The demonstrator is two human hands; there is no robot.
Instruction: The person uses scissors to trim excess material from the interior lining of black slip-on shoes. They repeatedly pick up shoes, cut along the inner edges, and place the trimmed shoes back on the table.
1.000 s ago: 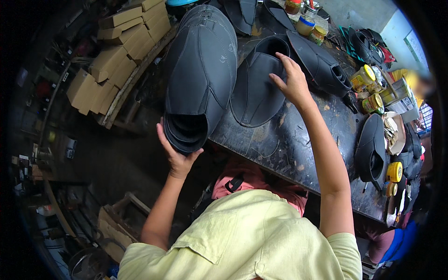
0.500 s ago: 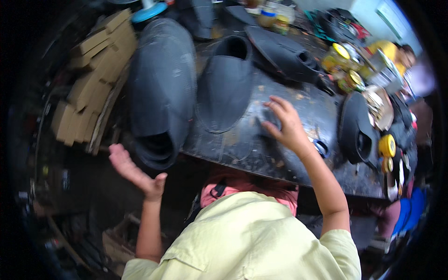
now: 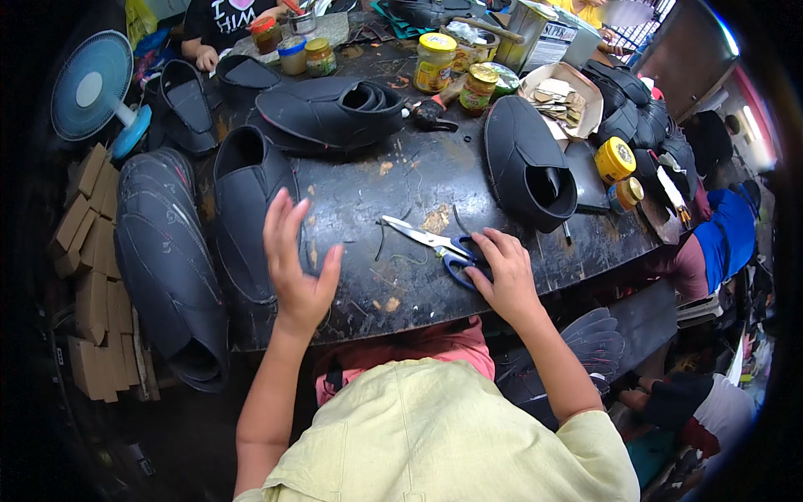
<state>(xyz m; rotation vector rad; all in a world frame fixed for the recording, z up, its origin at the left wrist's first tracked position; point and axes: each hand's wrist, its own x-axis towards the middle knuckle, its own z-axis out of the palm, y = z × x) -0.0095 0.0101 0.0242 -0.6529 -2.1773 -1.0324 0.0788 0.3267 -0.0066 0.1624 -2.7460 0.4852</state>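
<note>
Over the front of the dark worktable point(image 3: 368, 301), my left hand point(image 3: 297, 272) is raised with fingers and thumb spread, holding nothing. It hovers beside a stack of black shoe uppers point(image 3: 251, 201). My right hand point(image 3: 508, 280) rests at the blue handles of a pair of scissors point(image 3: 418, 234), its fingers apart and not closed round them. The scissors lie flat, blades pointing left. To the left a long nested stack of black uppers point(image 3: 163, 251) juts over the table's edge. Another nested stack point(image 3: 326, 113) lies behind, and one more point(image 3: 527, 159) stands right of the scissors.
Lidded jars point(image 3: 435, 63) and a tray of small pale pieces point(image 3: 577, 92) stand at the back right. A yellow-lidded jar point(image 3: 616, 159) is near the right end. Cardboard pieces point(image 3: 96, 293) and a blue fan point(image 3: 92, 88) are left. Other people sit across the table.
My view has swung to the right. My left hand has come from beside the long stack to over the table, and my right hand has reached the scissors' handles.
</note>
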